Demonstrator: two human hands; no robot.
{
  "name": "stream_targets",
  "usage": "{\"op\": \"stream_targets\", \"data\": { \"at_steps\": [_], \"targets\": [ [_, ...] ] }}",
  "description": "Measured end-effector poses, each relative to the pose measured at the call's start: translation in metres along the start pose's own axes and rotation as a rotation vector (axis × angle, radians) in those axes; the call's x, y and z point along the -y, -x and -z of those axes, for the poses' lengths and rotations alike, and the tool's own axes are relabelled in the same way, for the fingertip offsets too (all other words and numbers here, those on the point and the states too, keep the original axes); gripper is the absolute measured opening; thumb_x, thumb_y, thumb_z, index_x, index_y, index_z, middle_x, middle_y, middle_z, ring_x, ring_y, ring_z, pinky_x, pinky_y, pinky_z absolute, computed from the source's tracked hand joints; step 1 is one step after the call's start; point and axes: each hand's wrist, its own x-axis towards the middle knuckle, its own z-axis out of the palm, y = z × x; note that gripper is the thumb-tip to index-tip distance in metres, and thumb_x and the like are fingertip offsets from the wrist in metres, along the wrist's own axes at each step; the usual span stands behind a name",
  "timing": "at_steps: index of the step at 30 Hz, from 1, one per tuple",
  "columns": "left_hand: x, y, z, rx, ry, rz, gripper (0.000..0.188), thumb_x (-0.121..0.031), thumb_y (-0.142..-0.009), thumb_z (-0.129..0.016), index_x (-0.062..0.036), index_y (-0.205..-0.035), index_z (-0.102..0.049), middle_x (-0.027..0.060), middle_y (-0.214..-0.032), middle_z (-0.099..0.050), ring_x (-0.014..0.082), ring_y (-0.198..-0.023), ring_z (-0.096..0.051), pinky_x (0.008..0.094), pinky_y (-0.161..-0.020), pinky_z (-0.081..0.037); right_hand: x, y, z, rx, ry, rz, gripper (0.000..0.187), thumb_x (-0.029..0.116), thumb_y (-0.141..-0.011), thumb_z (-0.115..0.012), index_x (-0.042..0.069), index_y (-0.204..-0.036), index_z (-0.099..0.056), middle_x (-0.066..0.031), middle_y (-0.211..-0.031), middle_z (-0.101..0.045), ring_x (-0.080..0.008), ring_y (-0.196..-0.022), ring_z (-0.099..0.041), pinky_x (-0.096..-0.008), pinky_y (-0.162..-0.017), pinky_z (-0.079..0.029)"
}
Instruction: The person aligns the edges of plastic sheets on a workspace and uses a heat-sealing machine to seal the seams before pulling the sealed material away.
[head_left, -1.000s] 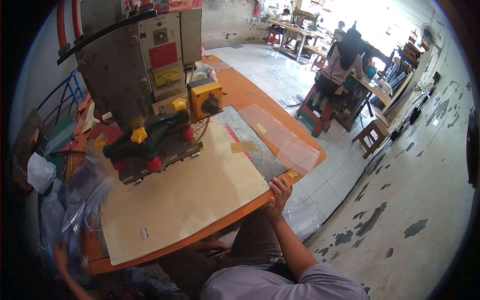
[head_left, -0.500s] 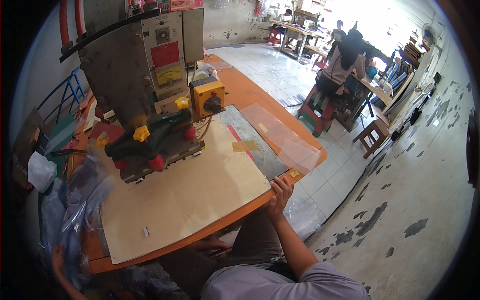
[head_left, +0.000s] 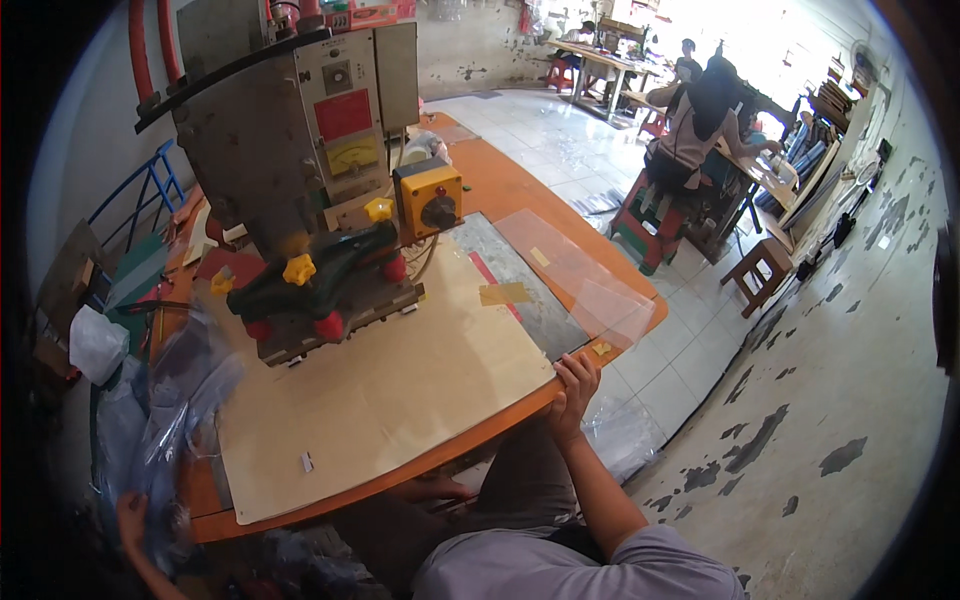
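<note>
My right hand (head_left: 577, 392) is closed over the front edge of the orange table (head_left: 440, 468), fingertips on top beside the corner of a large tan sheet (head_left: 400, 410). My left hand (head_left: 131, 512) is low at the far left, against a heap of clear plastic sheets (head_left: 175, 400) hanging over the table's left side. Its fingers are small and partly hidden, so their grip cannot be made out. Above the tan sheet stands a press machine (head_left: 240, 140) with a dark green head (head_left: 330, 265) and yellow knobs. A small whitish piece (head_left: 307, 461) lies on the sheet.
A yellow control box (head_left: 430, 200) juts from the press. Clear film (head_left: 575, 275) and a grey plate (head_left: 530, 290) cover the table's right part. Past them are a wooden stool (head_left: 757, 275), a peeling wall (head_left: 800, 450) and a seated co-worker (head_left: 695, 140).
The view has shifted slightly, putting the table and press farther right in the picture. My right hand stays on the table edge. The co-worker's arm now reaches out to the right.
</note>
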Motion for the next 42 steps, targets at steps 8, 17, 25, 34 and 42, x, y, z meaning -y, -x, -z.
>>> {"op": "stream_targets", "data": {
  "at_steps": [8, 17, 25, 34, 42],
  "targets": [
    [0.013, 0.005, 0.011, 0.093, -0.023, -0.026, 0.046, -0.037, -0.106, -0.059, 0.0064, -0.090, -0.062, 0.0068, -0.077, -0.053, 0.0180, -0.075, -0.046, 0.0371, -0.070, -0.042, 0.001, 0.003, 0.001, 0.007, 0.004, -0.017, 0.050, 0.041, -0.108, -0.032, 0.009, -0.128, -0.065, -0.0120, -0.138, -0.060, -0.0357, -0.143, -0.043, -0.0541, -0.124, -0.016],
    [0.011, -0.007, 0.015, 0.169, -0.025, -0.042, 0.045, -0.036, -0.106, -0.058, 0.0065, -0.093, -0.063, 0.0080, -0.079, -0.055, 0.0186, -0.076, -0.049, 0.0367, -0.071, -0.043, 0.003, 0.000, 0.005, 0.013, 0.002, -0.017, 0.050, 0.041, -0.109, -0.031, 0.009, -0.128, -0.064, -0.0117, -0.139, -0.060, -0.0356, -0.143, -0.043, -0.0537, -0.124, -0.015],
    [-0.019, 0.000, 0.008, 0.252, -0.049, -0.078, 0.041, -0.034, -0.107, -0.057, 0.0066, -0.102, -0.064, 0.0124, -0.089, -0.063, 0.0211, -0.084, -0.057, 0.0364, -0.077, -0.047, 0.004, -0.001, 0.005, 0.018, -0.004, -0.004, 0.049, 0.040, -0.108, -0.032, 0.009, -0.129, -0.064, -0.0120, -0.139, -0.060, -0.0362, -0.143, -0.042, -0.0546, -0.124, -0.016],
    [-0.045, 0.021, -0.001, 0.102, -0.113, -0.226, 0.032, -0.023, -0.106, -0.058, 0.0064, -0.116, -0.066, 0.0202, -0.113, -0.070, 0.0282, -0.108, -0.067, 0.0409, -0.095, -0.050, 0.003, 0.001, 0.003, 0.027, -0.001, -0.011, 0.047, 0.038, -0.108, -0.034, 0.009, -0.129, -0.064, -0.0123, -0.139, -0.059, -0.0362, -0.143, -0.042, -0.0542, -0.124, -0.016],
    [0.026, -0.061, 0.062, -0.126, -0.062, -0.031, 0.041, -0.029, -0.109, -0.052, 0.0041, -0.131, -0.063, 0.0216, -0.125, -0.068, 0.0308, -0.113, -0.065, 0.0434, -0.099, -0.048, 0.007, -0.006, 0.009, 0.037, -0.017, -0.010, 0.044, 0.035, -0.106, -0.037, 0.009, -0.130, -0.064, -0.0126, -0.140, -0.059, -0.0365, -0.143, -0.042, -0.0539, -0.124, -0.016]
  ]
}}
